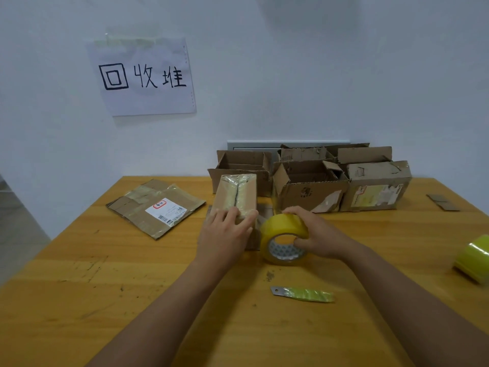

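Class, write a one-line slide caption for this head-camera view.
Left hand presses on a taped cardboard box while the right hand grips a yellow tape roll.

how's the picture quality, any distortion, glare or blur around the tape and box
head view: wide-angle stretching toward the frame edges; soft even light, only faint shadows; mild sheen on the tape roll gripped by the right hand, no harsh glare; box under the left hand looks slightly soft.

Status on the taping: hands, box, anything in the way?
Left hand flat on box, pressing. Right hand grips tape roll beside it. Blade lies apart, clear of both hands.
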A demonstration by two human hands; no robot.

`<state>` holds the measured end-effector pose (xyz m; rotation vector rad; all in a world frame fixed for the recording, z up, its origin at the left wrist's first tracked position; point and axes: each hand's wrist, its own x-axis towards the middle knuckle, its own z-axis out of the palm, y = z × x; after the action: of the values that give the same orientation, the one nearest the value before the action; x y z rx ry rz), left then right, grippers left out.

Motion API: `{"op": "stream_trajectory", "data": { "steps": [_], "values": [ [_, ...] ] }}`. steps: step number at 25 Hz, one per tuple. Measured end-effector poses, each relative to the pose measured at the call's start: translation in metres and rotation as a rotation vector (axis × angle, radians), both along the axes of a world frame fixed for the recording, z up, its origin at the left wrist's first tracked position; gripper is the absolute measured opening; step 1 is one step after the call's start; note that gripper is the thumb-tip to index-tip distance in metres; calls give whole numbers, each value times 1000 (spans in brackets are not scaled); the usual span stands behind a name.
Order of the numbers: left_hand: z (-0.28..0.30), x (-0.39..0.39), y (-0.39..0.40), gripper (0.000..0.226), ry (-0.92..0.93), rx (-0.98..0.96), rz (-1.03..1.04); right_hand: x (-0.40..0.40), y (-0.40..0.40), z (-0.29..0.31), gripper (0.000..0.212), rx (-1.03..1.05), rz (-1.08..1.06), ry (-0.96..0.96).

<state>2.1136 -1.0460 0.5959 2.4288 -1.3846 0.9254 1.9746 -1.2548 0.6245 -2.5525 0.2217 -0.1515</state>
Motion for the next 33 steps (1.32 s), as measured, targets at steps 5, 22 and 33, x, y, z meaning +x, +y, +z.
{"op": "stream_trajectory", "data": {
  "steps": [5, 22, 33],
  "values": [
    [-2, -1, -5, 34, 16, -23, 0, -20, -6, -15, 56, 63, -169, -101],
    [11, -13, -10, 46, 165, 84, 165, -61, -21, -55, 63, 355, -587, -292],
    [0, -7, -13, 38, 165, -10, 141, -73, -37, -65, 60, 285, -815, -441]
  ]
}}
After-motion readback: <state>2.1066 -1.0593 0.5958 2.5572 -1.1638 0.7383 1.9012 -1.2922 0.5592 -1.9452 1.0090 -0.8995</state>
